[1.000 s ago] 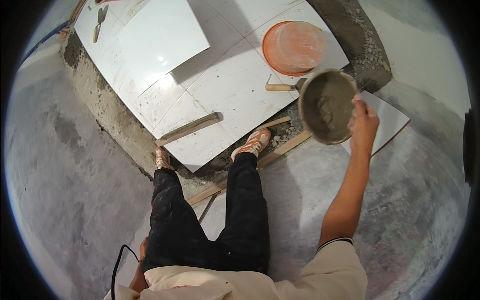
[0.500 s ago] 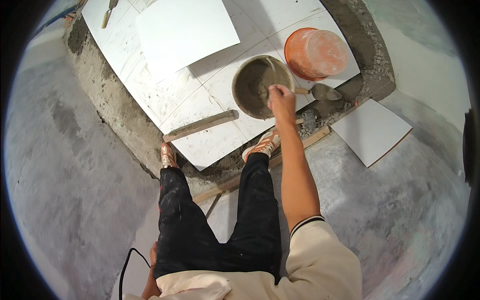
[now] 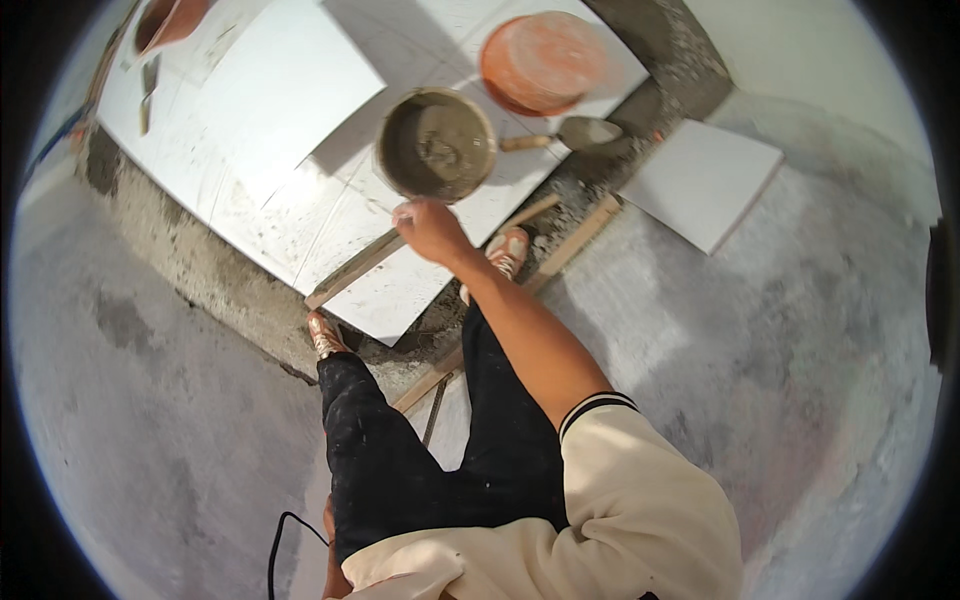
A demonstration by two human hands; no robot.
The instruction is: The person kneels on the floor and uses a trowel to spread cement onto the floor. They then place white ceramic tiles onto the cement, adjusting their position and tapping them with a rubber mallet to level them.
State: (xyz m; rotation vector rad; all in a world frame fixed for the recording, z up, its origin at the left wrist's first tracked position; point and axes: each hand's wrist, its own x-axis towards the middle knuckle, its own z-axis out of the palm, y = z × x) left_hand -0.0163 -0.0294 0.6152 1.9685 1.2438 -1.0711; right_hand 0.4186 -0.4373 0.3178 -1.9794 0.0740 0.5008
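Observation:
My right hand is closed, with its fingers curled, just below the bucket of wet grey mortar. It is at the upper end of a mortar-smeared wooden batten lying on the white tiles. A faint thin streak shows by the fingertips; what they hold, if anything, I cannot make out. Low beside my left thigh, my left hand shows only in part, its fingers hidden. Right of the bucket rests a trowel with a wooden handle.
An upturned orange bucket stands behind the mortar bucket. A large white tile lies on the tiled floor, another at the right. A second trowel and an orange container are far left. A wooden strip edges the floor.
My right hand has moved out from over the mortar bucket, toward me and left, to the batten's end. The view has shifted, so the tiles and buckets appear farther left and higher.

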